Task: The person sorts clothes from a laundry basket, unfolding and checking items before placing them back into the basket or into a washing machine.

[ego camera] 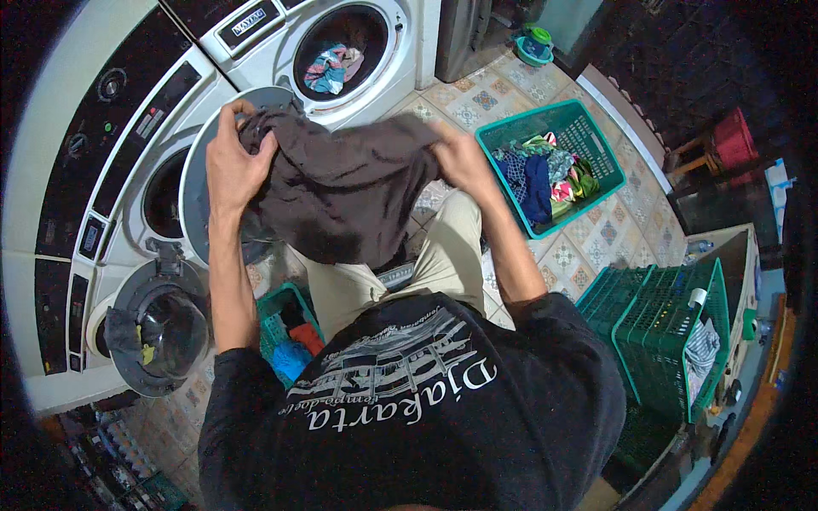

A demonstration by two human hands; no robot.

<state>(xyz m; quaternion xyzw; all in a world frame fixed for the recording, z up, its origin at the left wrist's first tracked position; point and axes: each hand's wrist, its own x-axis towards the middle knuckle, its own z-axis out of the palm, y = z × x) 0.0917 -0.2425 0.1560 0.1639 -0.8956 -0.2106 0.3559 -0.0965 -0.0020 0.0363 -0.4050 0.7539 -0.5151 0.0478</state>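
A dark brown garment is stretched between my two hands, hanging in folds above my knees. My left hand grips its upper left corner, with thumb and fingers pinched on the cloth. At the upper right edge, my right hand holds the fabric and looks slightly blurred. Behind the garment and my left hand is an open round washer door, partly covered. Bright blue and red clothes lie in a green basket on the floor by my left leg, partly hidden by my body.
Another Maytag front-loader's drum holds bundled cloth. A second open door swings out at left. A green basket of clothes stands right on the tiled floor. Stacked green crates and a red stool are farther right.
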